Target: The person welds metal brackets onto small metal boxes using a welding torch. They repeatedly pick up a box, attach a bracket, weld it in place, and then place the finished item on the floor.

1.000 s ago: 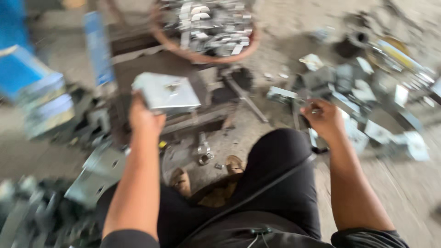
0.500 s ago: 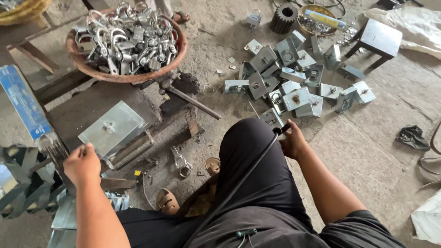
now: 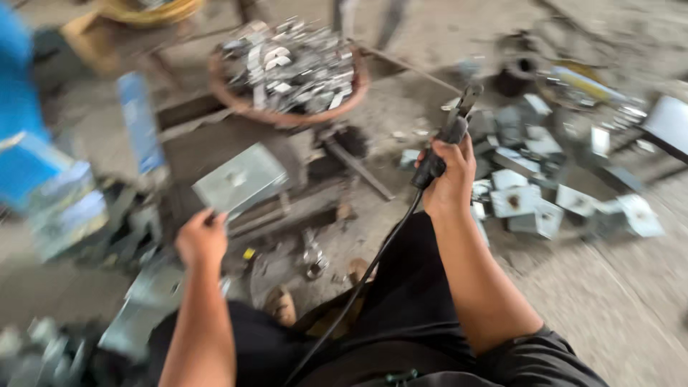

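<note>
Head view looks down on a dusty workshop floor [image 3: 588,301] strewn with metal parts, and the whole frame is smeared by motion. Largest among the things is a round basin [image 3: 287,115] heaped with small bright metal pieces, lying ahead between the two arms. Nearer, a flat square grey plate [image 3: 240,179] sits tilted on a low dark metal stand, just ahead and to the right of the left hand [image 3: 202,240]; that hand is the nearer one to it, with curled fingers at or close to the plate's near corner. Whether it touches the plate or has hold of anything I cannot tell through the blur. To the right lies a scatter of folded metal brackets [image 3: 530,197].

The right hand [image 3: 448,179] has a closed grip round the black handle of a corded tool [image 3: 448,140], raised above the brackets. The tool's long axis runs up and away from the fist, its tip leaning right; its black cable [image 3: 365,279] trails back down across the lap. The tool's head is too blurred to make out.
</note>
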`<act>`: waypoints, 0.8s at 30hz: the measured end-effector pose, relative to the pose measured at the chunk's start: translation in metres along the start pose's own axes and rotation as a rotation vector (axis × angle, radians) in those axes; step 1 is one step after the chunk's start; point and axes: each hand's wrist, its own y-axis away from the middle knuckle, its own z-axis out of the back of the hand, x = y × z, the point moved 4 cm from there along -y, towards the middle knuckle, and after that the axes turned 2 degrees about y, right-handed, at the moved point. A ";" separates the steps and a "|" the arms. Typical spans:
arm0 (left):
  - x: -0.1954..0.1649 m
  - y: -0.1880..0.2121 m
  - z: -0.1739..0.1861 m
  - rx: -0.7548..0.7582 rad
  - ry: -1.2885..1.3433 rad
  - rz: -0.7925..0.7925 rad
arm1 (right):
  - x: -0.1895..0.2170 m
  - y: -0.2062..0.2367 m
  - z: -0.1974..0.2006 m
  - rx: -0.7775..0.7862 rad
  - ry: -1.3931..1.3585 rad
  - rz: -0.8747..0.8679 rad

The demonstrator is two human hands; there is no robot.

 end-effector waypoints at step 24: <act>-0.009 -0.009 -0.008 0.005 0.129 0.202 | -0.192 0.053 -0.058 0.423 0.679 -0.168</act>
